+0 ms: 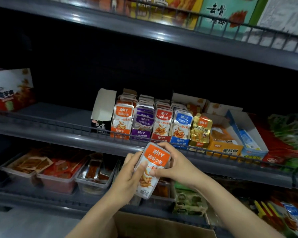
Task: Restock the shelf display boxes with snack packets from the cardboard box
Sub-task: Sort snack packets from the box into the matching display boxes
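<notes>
both hands (pixel 172 166) hold orange packets (pixel 150 169) below wire rail (pixel 213 152).

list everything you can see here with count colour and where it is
held snack packets: a small stack, exact count unclear, orange and white, gripped in both hands below the middle shelf
display boxes: five in a row, orange, purple, red, blue and gold, middle shelf centre
empty carton: one, white inside with a black front, left of the orange box
orange carton: one, middle shelf, right of the gold box
blue carton: one, blue and white, right of the orange carton
red and white box: one, middle shelf far left
clear tubs: at least three, red and brown packets inside, lower shelf
cardboard box: one, brown, bottom centre
left hand: one, on the stack's left side
right hand: one, on its right side
</notes>
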### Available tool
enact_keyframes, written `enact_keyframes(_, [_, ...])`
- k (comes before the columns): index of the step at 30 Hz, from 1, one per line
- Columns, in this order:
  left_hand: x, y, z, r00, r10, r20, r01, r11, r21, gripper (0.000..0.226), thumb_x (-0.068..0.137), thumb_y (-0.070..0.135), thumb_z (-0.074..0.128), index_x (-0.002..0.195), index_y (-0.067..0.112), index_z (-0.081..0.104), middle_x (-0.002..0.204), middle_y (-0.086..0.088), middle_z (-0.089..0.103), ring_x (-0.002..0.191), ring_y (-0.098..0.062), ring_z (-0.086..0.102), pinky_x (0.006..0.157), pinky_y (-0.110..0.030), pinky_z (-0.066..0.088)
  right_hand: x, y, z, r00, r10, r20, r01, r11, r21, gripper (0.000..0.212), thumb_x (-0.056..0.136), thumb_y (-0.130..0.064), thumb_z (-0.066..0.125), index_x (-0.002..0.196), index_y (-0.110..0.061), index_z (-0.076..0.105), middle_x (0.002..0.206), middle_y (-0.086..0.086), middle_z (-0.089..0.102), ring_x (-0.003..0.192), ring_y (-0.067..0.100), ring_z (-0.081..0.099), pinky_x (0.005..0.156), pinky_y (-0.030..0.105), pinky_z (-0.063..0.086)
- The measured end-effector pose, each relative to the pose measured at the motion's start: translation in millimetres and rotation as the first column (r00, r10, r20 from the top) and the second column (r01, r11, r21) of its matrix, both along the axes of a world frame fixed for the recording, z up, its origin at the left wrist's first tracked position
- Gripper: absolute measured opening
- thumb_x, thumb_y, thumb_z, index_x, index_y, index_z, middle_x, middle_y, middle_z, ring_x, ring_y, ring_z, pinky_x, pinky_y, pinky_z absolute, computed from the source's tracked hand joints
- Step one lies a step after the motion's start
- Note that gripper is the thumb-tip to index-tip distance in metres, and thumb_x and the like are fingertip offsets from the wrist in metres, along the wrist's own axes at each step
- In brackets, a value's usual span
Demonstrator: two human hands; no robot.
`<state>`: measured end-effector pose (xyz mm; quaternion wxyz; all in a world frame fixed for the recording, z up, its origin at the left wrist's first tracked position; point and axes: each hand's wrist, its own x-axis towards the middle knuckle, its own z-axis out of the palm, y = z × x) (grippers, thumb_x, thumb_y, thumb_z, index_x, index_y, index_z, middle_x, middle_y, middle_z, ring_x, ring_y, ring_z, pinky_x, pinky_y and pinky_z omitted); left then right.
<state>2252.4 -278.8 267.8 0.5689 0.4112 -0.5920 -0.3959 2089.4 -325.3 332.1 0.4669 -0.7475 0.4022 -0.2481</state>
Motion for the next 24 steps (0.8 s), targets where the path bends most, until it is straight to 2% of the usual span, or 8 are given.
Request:
enact_keyframes(4, [25.7, -20.5, 21.0, 0.996, 0.085, 0.041, -0.08, 0.991, -0.105, 0.033, 0.092, 0.041, 0.043, 0.125, 0.039, 0.049, 0.116, 0.001, 0.05, 0.106, 0.003, 0.054, 0.086, -0.012, 0.046, 28.5, -16.6, 28.4, 1.0, 0.001, 0.013, 0.0, 0.996, -0.084, 0.058, 0.071, -0.007, 0.082, 0.113, -0.032, 0.052, 0.103, -0.004, 0.065, 0.091, 0.005, 0.067, 0.077, 0.02, 0.055])
enact_keyframes(7, [48.5, -41.1, 39.0, 0.99, 0.121, -0.067, -0.13, 0.98, -0.151, 0.036, 0.095, 0.042, 0.046, 0.129, 0.032, 0.049, 0.119, 0.001, 0.056, 0.107, -0.01, 0.061, 0.085, -0.028, 0.054, 52.5, -33.6, 50.5, 0.999, -0.027, 0.033, 0.032, 0.984, -0.177, 0.056, 0.07, -0.007, 0.081, 0.111, -0.031, 0.052, 0.103, -0.004, 0.066, 0.089, 0.002, 0.067, 0.071, 0.016, 0.054])
enact_keyframes(9, [66.9, -54.4, 49.7, 0.972, 0.2, -0.127, -0.217, 0.965, -0.146, 0.038, 0.094, 0.039, 0.044, 0.131, 0.028, 0.046, 0.114, 0.005, 0.061, 0.098, -0.009, 0.066, 0.076, -0.023, 0.055, 68.9, -49.9, 67.0, 0.996, -0.056, 0.064, 0.07, 0.968, -0.242, 0.054, 0.071, -0.006, 0.081, 0.111, -0.029, 0.052, 0.098, -0.007, 0.066, 0.082, -0.005, 0.066, 0.065, 0.012, 0.052])
enact_keyframes(12, [100.1, -75.7, 42.6, 0.854, 0.511, 0.1, -0.485, 0.851, -0.202, 0.043, 0.095, 0.047, 0.033, 0.134, 0.031, 0.042, 0.123, 0.014, 0.051, 0.109, 0.007, 0.052, 0.086, -0.013, 0.043, 93.1, -81.7, 91.2, 0.994, -0.082, 0.074, 0.103, 0.931, -0.35, 0.049, 0.073, -0.009, 0.081, 0.109, -0.025, 0.051, 0.094, -0.011, 0.064, 0.076, -0.01, 0.064, 0.062, 0.012, 0.052])
enact_keyframes(14, [117.6, -88.9, 22.9, 0.711, 0.642, 0.286, -0.564, 0.764, -0.314, 0.049, 0.099, 0.052, 0.027, 0.138, 0.026, 0.042, 0.132, 0.008, 0.048, 0.123, -0.004, 0.043, 0.103, -0.03, 0.038, 109.0, -106.1, 102.0, 0.994, -0.098, 0.047, 0.108, 0.907, -0.407, 0.05, 0.074, -0.009, 0.08, 0.111, -0.022, 0.05, 0.093, -0.012, 0.062, 0.075, -0.008, 0.064, 0.066, 0.012, 0.054])
enact_keyframes(16, [124.8, -99.0, 3.4, 0.627, 0.65, 0.429, -0.556, 0.76, -0.338, 0.06, 0.096, 0.056, 0.016, 0.136, 0.023, 0.045, 0.138, 0.004, 0.048, 0.133, -0.013, 0.037, 0.116, -0.041, 0.025, 124.5, -126.9, 106.8, 0.994, -0.114, -0.001, 0.102, 0.9, -0.425, 0.054, 0.073, -0.009, 0.081, 0.115, -0.022, 0.048, 0.094, -0.012, 0.061, 0.079, -0.003, 0.063, 0.074, 0.017, 0.055])
enact_keyframes(19, [123.0, -108.6, -11.7, 0.511, 0.61, 0.606, -0.506, 0.783, -0.363, 0.072, 0.091, 0.06, 0.001, 0.136, 0.028, 0.047, 0.146, 0.008, 0.04, 0.143, -0.013, 0.021, 0.118, -0.033, -0.003, 143.0, -146.5, 102.1, 0.989, -0.12, -0.083, 0.073, 0.901, -0.428, 0.064, 0.072, -0.006, 0.081, 0.124, -0.019, 0.045, 0.095, -0.01, 0.058, 0.088, 0.006, 0.061, 0.078, 0.02, 0.05])
enact_keyframes(24, [119.9, -117.4, -16.1, 0.46, 0.613, 0.642, -0.483, 0.78, -0.397, 0.083, 0.088, 0.064, -0.012, 0.122, 0.032, 0.057, 0.146, 0.01, 0.04, 0.145, -0.013, 0.016, 0.118, -0.038, -0.006, 158.0, -160.9, 80.1, 0.95, -0.093, -0.3, -0.062, 0.882, -0.468, 0.056, 0.071, -0.007, 0.081, 0.111, -0.023, 0.046, 0.101, -0.006, 0.06, 0.096, 0.014, 0.064, 0.087, 0.035, 0.055])
